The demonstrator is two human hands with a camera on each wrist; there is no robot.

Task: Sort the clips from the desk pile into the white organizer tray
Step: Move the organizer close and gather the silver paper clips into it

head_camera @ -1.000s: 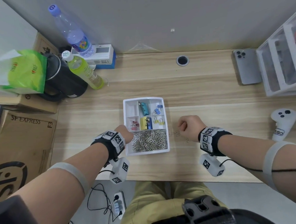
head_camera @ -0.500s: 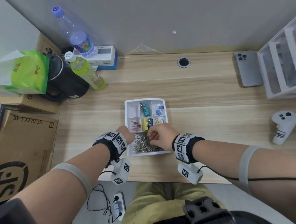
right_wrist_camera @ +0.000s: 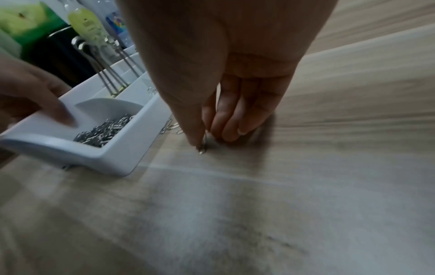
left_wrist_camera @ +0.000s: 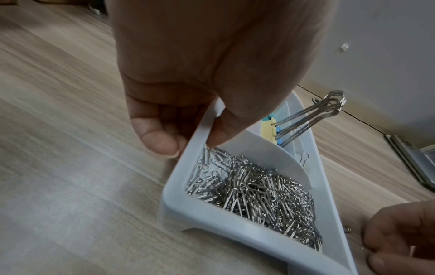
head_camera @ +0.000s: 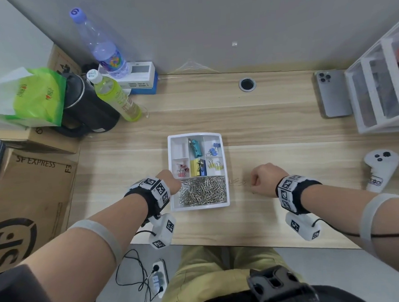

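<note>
An office: wooden desk (head_camera: pixel 273 128) with cable grommet (head_camera: pixel 247 84), phone (head_camera: pixel 332 93), courier box (head_camera: pixel 27 196)

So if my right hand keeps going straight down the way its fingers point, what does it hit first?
Most likely the paper clip under the right hand; its fingertips seem to pinch it already, against the desk. The picture is blurred, so contact is uncertain.

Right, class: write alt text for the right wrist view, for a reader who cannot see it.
A right hand reaches down to a wooden desk and pinches a silver paper clip at its fingertips. To its left, a white organizer tray holds a heap of paper clips, with the left hand gripping its far edge; a few loose clips lie beside the tray.
</note>
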